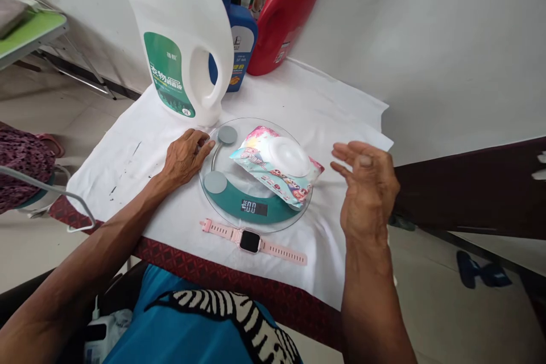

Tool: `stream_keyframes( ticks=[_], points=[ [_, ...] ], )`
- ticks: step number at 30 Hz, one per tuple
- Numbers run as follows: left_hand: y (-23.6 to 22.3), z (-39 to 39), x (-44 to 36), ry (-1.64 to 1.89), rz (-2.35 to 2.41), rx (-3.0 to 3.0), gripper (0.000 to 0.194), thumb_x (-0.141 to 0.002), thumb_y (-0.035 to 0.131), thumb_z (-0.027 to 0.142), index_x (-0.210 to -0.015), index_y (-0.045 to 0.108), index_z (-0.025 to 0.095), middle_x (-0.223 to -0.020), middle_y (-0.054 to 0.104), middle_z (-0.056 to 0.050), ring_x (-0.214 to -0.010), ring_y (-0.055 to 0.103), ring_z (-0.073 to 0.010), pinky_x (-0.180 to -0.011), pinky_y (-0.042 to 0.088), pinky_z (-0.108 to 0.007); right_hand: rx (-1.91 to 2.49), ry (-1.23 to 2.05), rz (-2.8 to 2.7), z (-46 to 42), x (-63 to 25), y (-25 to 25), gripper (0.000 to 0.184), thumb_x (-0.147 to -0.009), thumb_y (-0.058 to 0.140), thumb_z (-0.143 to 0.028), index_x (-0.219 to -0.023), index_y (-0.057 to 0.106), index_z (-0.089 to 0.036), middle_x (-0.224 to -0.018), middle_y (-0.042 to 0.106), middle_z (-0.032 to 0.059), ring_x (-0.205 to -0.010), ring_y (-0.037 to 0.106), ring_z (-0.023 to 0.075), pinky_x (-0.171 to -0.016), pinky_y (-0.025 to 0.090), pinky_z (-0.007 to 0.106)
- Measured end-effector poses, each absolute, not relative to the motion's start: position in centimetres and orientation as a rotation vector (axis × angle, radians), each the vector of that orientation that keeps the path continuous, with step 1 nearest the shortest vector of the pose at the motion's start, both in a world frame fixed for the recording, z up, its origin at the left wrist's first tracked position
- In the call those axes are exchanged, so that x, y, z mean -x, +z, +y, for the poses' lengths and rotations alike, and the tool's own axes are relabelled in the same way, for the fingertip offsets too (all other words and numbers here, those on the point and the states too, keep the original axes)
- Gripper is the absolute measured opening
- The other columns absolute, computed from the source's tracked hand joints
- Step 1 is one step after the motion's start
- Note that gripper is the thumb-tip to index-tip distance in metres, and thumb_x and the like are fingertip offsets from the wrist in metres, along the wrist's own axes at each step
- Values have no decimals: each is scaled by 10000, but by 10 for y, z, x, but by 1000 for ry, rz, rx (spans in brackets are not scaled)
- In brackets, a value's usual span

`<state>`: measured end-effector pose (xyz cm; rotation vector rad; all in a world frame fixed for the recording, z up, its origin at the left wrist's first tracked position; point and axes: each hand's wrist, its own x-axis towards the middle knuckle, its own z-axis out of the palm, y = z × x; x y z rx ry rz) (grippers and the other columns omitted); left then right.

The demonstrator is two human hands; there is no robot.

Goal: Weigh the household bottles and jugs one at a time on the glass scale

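One wipes packet is lying across the glass scale, apparently so the scale is bearing it. The left hand is resting curled fingers at the rim, perhaps steadying it; whether they are gripping, I cannot tell. The right hand is hovering half-open, holding nothing. A white jug is blocking the back left; a pink watch is lying in front on the tabletop.

Red-edged tbl w/ white cloth; plain white wall behind tbl; pale floor L & R of tbl; green-top stand, metal legs, L of tbl; dk brown panel R of tbl
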<state>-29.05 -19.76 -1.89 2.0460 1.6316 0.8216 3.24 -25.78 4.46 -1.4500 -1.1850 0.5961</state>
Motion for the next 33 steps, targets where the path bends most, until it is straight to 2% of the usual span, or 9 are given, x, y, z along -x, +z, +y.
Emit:
stream_keyframes(
  ticks=[3, 8, 13, 25, 33],
  points=[
    [-19, -198, 290, 809, 1638, -2056, 393, -1059, 476, 492, -1120, 706, 179, -1071, 726, -101, -830, 631, -198, -825, 511, -370, 1483, 670, -856, -273, -29, 19, 530, -917, 604, -741, -1021, 688, -228, -1114, 746, 84, -1095, 728, 273, -990, 558, 505],
    [-18, -198, 289, 812, 1647, -2058, 374, -1053, 485, 484, -1099, 702, 182, -1054, 718, -91, -790, 624, -181, -798, 497, -364, 1443, 597, -741, -294, -15, -10, 538, -933, 606, -721, -1046, 712, -206, -1138, 732, 90, -1136, 707, 258, -1040, 545, 491],
    [-19, -197, 289, 809, 1645, -2061, 373, -1050, 490, 488, -1090, 697, 181, -1052, 715, -88, -769, 615, -172, -779, 493, -357, 1434, 525, -754, -297, -10, -13, 499, -986, 562, -661, -1060, 715, -193, -1149, 732, 104, -1126, 704, 255, -1037, 547, 492],
    [-17, -197, 288, 815, 1664, -2064, 342, -1048, 506, 462, -1088, 701, 184, -1045, 718, -78, -757, 613, -165, -763, 497, -348, 1409, 542, -769, -294, -17, -22, 457, -981, 595, -618, -1021, 734, -184, -1072, 735, 95, -1094, 710, 261, -1035, 552, 511],
    [-18, -198, 286, 822, 1672, -2081, 382, -1061, 502, 505, -1191, 671, 188, -1115, 730, -78, -781, 624, -162, -764, 511, -337, 1470, 518, -827, -295, -17, -20, 392, -1008, 583, -579, -1023, 739, -219, -1081, 731, 100, -1115, 712, 281, -1045, 558, 548]
  ],
)
